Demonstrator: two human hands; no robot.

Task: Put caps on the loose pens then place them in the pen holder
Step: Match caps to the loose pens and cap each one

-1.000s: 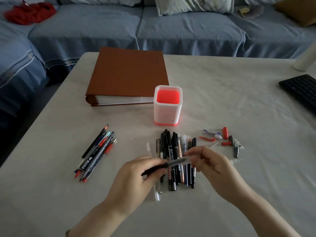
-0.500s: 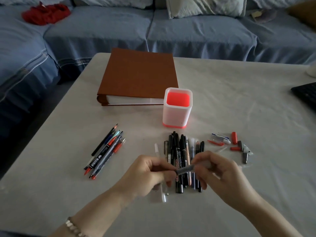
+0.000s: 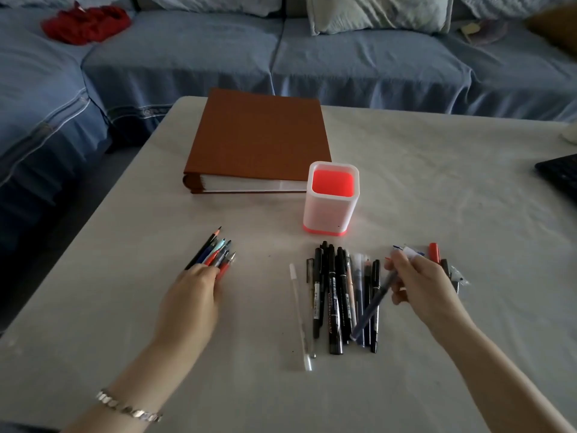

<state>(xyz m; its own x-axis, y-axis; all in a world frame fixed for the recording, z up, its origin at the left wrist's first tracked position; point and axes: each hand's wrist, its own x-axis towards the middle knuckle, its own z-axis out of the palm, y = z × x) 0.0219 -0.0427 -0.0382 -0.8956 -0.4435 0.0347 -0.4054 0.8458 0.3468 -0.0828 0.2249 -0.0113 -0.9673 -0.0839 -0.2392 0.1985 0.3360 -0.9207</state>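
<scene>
Pinching a pen [image 3: 373, 303] over the row [image 3: 335, 295], right hand [image 3: 418, 282] hovers; left hand [image 3: 193, 295] rests on uncapped pens [image 3: 215, 251].

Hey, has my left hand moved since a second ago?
Yes. The left hand has left the middle row of pens and gone leftward, now touching the separate pen bundle, farther from the pen holder.

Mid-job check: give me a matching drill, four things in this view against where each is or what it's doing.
1 pen holder
2 brown binder
3 left hand
4 right hand

A pinches a dark pen
B upright, red inside showing
C touches the pen bundle on the left
D lies closed and flat beyond the holder

Pairs: 1-B, 2-D, 3-C, 4-A
</scene>
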